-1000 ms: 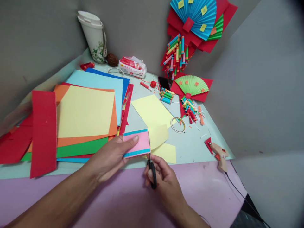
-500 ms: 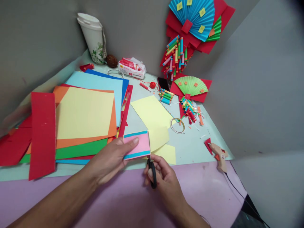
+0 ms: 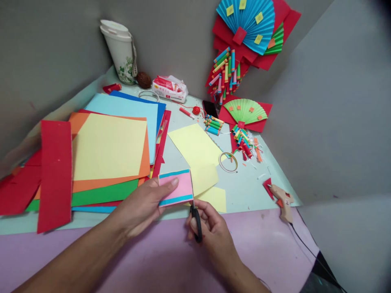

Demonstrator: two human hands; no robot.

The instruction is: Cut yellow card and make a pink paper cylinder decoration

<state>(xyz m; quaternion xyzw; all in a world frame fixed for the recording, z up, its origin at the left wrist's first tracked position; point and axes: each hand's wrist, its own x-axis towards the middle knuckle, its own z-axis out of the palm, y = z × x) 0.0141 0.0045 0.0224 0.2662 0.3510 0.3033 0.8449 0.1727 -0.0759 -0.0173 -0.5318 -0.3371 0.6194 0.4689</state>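
My left hand [image 3: 143,203] grips a pink card with blue strips [image 3: 180,189] along its upper and lower edges, thumb on top. Black-handled scissors [image 3: 197,224] are held in my right hand [image 3: 210,228], their blades upright along the card's right edge. Just behind the card lie pale yellow paper pieces [image 3: 203,179]. To the left is a stack of coloured sheets with a cream one [image 3: 113,146] on top and a red strip [image 3: 55,175] over its left side.
Behind stand a white cup [image 3: 119,53], a tissue pack [image 3: 170,88] and a phone [image 3: 210,109]. A tape roll [image 3: 228,171], small paper rolls [image 3: 214,125], a green fan [image 3: 244,110] and a glue gun [image 3: 284,199] with its cord lie to the right. A blue fan [image 3: 252,24] is against the wall.
The whole view has shifted very slightly. Both hands, the card and the scissors look almost the same as before.
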